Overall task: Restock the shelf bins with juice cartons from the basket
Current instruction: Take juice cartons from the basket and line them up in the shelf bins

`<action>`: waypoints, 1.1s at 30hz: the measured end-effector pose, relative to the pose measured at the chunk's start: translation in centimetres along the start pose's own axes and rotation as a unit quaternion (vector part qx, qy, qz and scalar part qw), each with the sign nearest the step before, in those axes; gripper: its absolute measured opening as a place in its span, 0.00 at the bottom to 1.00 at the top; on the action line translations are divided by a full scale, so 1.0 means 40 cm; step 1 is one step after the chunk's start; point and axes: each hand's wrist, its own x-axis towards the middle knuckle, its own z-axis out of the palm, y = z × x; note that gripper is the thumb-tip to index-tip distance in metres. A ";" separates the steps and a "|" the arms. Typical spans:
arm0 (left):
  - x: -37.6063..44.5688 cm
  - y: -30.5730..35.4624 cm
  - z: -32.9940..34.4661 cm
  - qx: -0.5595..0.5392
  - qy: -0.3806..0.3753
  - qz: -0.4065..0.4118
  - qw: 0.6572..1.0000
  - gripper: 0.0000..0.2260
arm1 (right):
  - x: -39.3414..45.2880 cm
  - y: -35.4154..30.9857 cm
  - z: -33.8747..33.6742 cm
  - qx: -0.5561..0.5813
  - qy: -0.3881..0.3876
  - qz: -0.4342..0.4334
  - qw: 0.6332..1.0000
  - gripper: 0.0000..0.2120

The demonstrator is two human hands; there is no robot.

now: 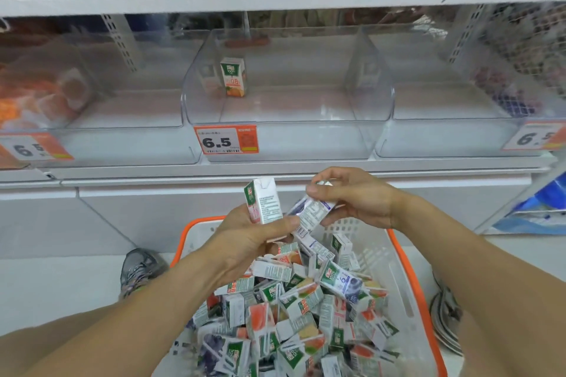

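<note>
A white basket with an orange rim (412,281) sits on the floor in front of me, heaped with several small juice cartons (303,309). My left hand (248,242) grips an upright white and green carton (263,202) above the basket. My right hand (352,196) pinches a tilted purple-edged carton (311,213) beside it. The two held cartons almost touch. On the shelf ahead, the clear middle bin (284,138) holds one orange carton (234,76), standing upright at its back left.
Clear bins flank the middle one: the left bin (101,144) holds orange packets, the right bin (453,138) looks bare. Price tags reading 6.5 (226,139) hang on the bin fronts. An upper shelf (275,0) carries filled bins. My shoes (139,269) straddle the basket.
</note>
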 end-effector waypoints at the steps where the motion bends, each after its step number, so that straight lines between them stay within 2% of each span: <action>1: 0.000 0.002 0.013 0.006 0.007 0.005 1.000 0.22 | -0.005 0.000 -0.001 0.000 0.013 -0.001 1.000 0.28; 3: 0.002 0.011 0.035 0.018 0.017 0.011 1.000 0.25 | -0.019 -0.002 -0.013 0.011 0.010 -0.006 1.000 0.28; 8: 0.010 0.053 0.071 -0.011 -0.003 0.013 1.000 0.14 | -0.069 -0.006 -0.107 0.087 -0.107 -0.032 0.990 0.28; 11: 0.016 0.077 0.095 -0.029 -0.046 0.035 0.998 0.11 | -0.088 0.002 -0.155 0.041 -0.085 -0.088 0.992 0.24; 13: 0.026 0.095 0.125 -0.038 -0.050 0.048 0.997 0.12 | -0.109 0.001 -0.182 0.047 -0.064 -0.120 0.990 0.26; 16: 0.051 0.126 0.165 -0.027 -0.029 0.098 0.994 0.20 | -0.154 -0.008 -0.237 0.114 0.027 -0.163 0.980 0.31; 18: 0.068 0.140 0.179 -0.006 -0.013 0.133 0.991 0.21 | -0.183 -0.023 -0.276 0.151 0.117 -0.218 0.957 0.29; 21: 0.086 0.154 0.194 0.013 -0.009 0.164 0.986 0.21 | -0.206 -0.069 -0.319 0.147 0.264 -0.311 0.901 0.20; 23: 0.088 0.164 0.209 0.003 -0.017 0.161 0.987 0.26 | -0.198 -0.110 -0.349 0.115 0.344 -0.344 0.866 0.12; 25: 0.085 0.169 0.223 0.017 -0.019 0.156 0.987 0.29 | -0.163 -0.149 -0.393 0.071 0.403 -0.334 0.849 0.12; 28: 0.077 0.169 0.239 0.080 -0.015 0.151 0.985 0.29 | -0.057 -0.190 -0.478 -0.051 0.458 -0.253 0.850 0.15; 30: 0.080 0.167 0.241 0.096 -0.005 0.143 0.985 0.28 | 0.024 -0.209 -0.523 -0.125 0.455 -0.199 0.859 0.19; 33: 0.104 0.165 0.221 0.078 0.047 0.130 0.987 0.26 | 0.138 -0.240 -0.559 -0.245 0.409 -0.136 0.869 0.22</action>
